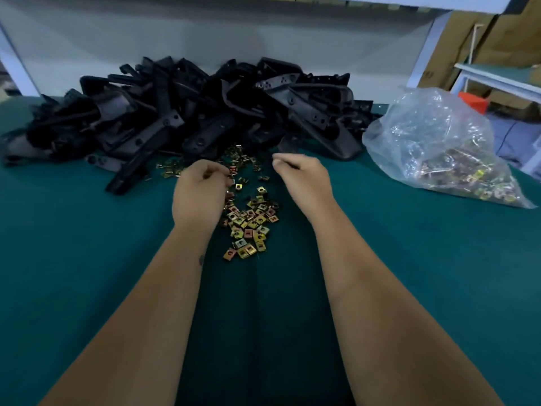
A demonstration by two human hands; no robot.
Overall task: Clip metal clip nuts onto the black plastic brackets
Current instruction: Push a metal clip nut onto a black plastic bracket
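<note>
A large heap of black plastic brackets point(187, 112) lies across the back of the green table point(87, 259). In front of it, loose brass-coloured metal clip nuts point(248, 221) are scattered in a small pile at the table's middle. My left hand point(199, 194) hovers over the left side of this pile, its fingers curled, and seems to pinch one clip nut point(232, 171) at its fingertips. My right hand point(301, 177) is to the right of the nuts, just in front of the brackets, with loosely curled fingers and nothing seen in it.
A clear plastic bag point(433, 142) with more clip nuts lies at the right of the table. One long bracket point(128, 174) sticks out of the heap toward the front left. A grey wall panel stands behind the heap. Cardboard boxes and a shelf are at the far right.
</note>
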